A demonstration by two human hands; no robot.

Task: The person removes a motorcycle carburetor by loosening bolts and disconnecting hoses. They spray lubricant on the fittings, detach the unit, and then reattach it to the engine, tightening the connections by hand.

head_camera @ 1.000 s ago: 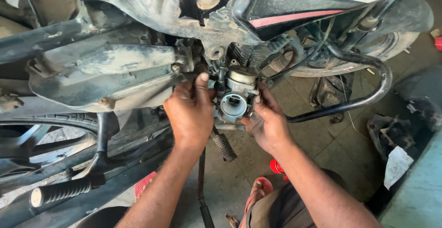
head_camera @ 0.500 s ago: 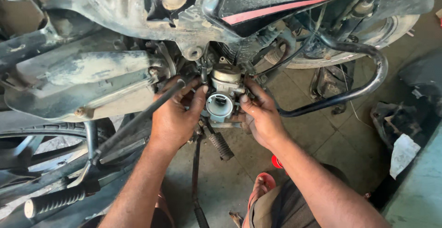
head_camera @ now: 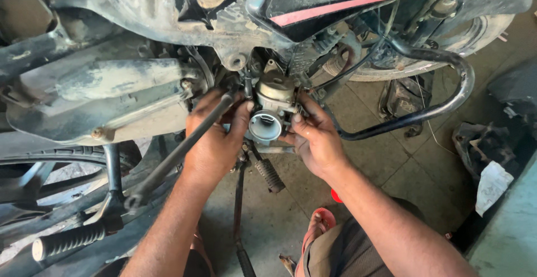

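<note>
Head view looks down on a carburettor [head_camera: 268, 112], a grimy metal body with a round open mouth facing the camera, seated under the motorcycle frame [head_camera: 168, 14] and just right of the dusty engine case [head_camera: 100, 101]. Left hand [head_camera: 215, 140] closes on the carburettor's left side, thumb pressed against the rim of the mouth, fingers curled behind it out of sight. Right hand [head_camera: 316, 137] clasps the right side, thumb on the body beside the mouth and fingers wrapped up around its back, so both hands are shut on the part. A long dark rod [head_camera: 179, 154] runs diagonally from beside the carburettor, across the left hand, down to the lower left; whether that hand grips it cannot be told. Below the carburettor sits a ribbed footpeg [head_camera: 270, 175]. Right of it a black crash bar [head_camera: 425, 109] curves past the wheel [head_camera: 425, 59]. Further below, a red sandal [head_camera: 319, 224] rests on the tiled floor [head_camera: 391, 170].
</note>
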